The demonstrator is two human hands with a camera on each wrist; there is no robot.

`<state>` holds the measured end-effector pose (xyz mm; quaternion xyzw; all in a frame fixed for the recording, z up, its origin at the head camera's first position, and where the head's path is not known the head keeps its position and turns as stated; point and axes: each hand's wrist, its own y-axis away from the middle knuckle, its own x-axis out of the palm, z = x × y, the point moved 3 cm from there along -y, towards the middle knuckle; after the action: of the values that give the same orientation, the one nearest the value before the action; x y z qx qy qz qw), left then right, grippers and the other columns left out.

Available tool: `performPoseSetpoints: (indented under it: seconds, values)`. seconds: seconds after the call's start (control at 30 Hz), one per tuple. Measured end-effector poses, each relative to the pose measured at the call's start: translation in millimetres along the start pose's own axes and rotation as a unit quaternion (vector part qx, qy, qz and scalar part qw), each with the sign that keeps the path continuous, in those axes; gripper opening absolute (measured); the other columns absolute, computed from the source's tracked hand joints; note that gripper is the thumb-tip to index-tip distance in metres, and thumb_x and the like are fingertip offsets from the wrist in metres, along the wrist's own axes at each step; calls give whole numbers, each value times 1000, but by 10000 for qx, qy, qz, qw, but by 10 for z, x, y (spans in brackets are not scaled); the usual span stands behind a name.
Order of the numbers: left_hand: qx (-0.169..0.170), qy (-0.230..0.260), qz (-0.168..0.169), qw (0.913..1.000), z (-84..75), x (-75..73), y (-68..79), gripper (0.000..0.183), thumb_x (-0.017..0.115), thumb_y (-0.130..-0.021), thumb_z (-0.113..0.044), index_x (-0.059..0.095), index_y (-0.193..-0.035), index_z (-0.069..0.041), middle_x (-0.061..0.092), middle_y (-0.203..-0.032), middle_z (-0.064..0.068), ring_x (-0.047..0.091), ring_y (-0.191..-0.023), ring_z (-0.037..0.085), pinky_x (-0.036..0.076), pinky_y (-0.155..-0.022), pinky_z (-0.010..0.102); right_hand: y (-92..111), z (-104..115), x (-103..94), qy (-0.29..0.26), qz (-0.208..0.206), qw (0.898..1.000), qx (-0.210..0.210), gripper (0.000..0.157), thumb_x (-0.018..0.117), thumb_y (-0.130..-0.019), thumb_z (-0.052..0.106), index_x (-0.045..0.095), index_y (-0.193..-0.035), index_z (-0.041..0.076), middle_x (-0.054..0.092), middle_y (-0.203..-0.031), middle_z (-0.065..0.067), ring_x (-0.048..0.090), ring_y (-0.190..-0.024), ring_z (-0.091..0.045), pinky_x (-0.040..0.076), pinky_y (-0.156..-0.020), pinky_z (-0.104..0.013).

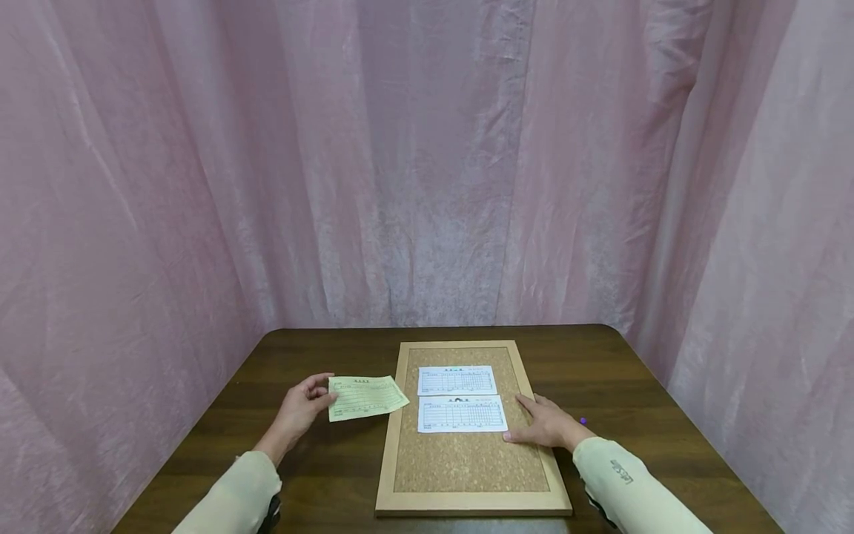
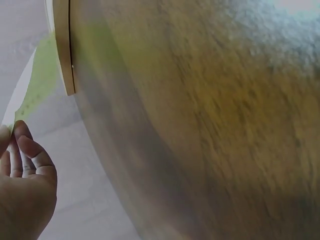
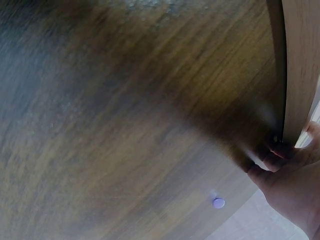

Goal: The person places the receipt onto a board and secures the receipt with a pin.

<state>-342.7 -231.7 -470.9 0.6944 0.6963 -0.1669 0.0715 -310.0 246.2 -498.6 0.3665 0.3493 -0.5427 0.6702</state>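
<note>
My left hand [image 1: 298, 412] pinches the left edge of a pale green printed form [image 1: 367, 397] between thumb and fingers. The form's right corner overlaps the frame of a corkboard [image 1: 467, 463]; in the left wrist view the green form [image 2: 42, 75] hangs from the fingertips. My right hand [image 1: 543, 423] rests on the corkboard's right side, fingers spread, thumb tip by the lower white form [image 1: 462, 415]. In the right wrist view, the outer fingers [image 3: 259, 175] lie along the wooden frame [image 3: 301, 65]. Above the lower form, another white form [image 1: 457, 380] lies on the cork.
A purple pushpin [image 1: 583, 420] sits on the dark wooden table [image 1: 320, 493] right of the corkboard, near the right wrist. Small pin-like spots show at the top edges of both white forms. Pink curtains [image 1: 427, 163] hang behind and beside the table.
</note>
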Motion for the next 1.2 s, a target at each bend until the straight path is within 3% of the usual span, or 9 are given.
performPoseSetpoints:
  seconds: [0.27, 0.63, 0.93, 1.2]
  values:
    - [-271, -372, -102, 9989, 77, -12, 20, 46, 66, -92, 0, 54, -136, 6, 65, -95, 10, 59, -88, 19, 51, -81, 35, 7, 16, -22, -5, 9, 10000, -52, 104, 79, -75, 61, 37, -153, 6, 27, -152, -35, 26, -139, -54, 30, -105, -67]
    - [-396, -254, -385, 9982, 96, -20, 44, 31, 60, -98, -4, 62, -127, 6, 65, -106, 14, 60, -89, 20, 53, -79, 38, 30, 23, -25, -62, -2, 9999, -112, 103, 80, -75, 59, 37, -152, 5, 27, -152, -36, 26, -138, -55, 30, -104, -67]
    - [-302, 285, -477, 9980, 60, -3, 29, 32, 63, -97, -5, 62, -126, 8, 66, -102, 12, 60, -84, 15, 52, -73, 32, 27, 23, -26, -63, 6, 9999, -110, 103, 79, -75, 59, 37, -152, 5, 28, -152, -35, 27, -138, -55, 30, -104, -67]
    - [-337, 703, -373, 9963, -29, 131, 32, 32, 63, -96, -4, 61, -126, 8, 67, -103, 13, 61, -82, 16, 52, -77, 40, 4, 9, -6, -114, 26, 9999, 2, 105, 79, -74, 61, 36, -153, 7, 27, -153, -34, 26, -139, -53, 29, -105, -67]
